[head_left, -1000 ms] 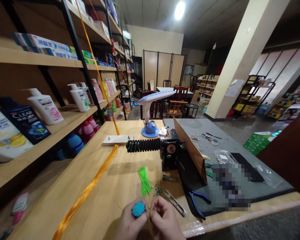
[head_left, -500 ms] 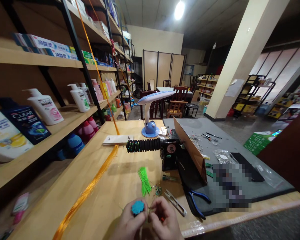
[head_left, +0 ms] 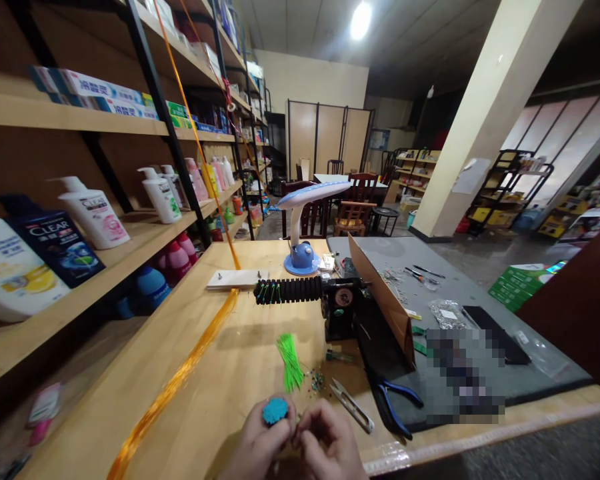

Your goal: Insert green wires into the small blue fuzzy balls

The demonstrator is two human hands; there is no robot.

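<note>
My left hand (head_left: 260, 437), at the bottom middle, is closed around a turquoise-blue tufted bundle (head_left: 275, 411) with a ruffled round top. Close beside it on the right, my right hand (head_left: 330, 440) is pinched, its fingertips almost against the left fingers; what they hold is too small or hidden to name. Just beyond the hands lie a fan of thin bright green strands (head_left: 290, 363) and a scatter of tiny coloured beads (head_left: 316, 380). Thread snips (head_left: 353, 405) rest on the table to the right of my right hand.
A black ribbed roller on a stand (head_left: 341, 310) crosses the table, green threads tied round its left end. Orange threads (head_left: 180, 367) run down the left side. Blue-handled pliers (head_left: 397, 403) lie on the grey mat (head_left: 535, 383). A blue desk lamp (head_left: 303, 257) stands behind.
Both hands stay close together with only small finger shifts. A red-orange speck seen inside my right hand earlier no longer shows. The view has shifted very slightly.
</note>
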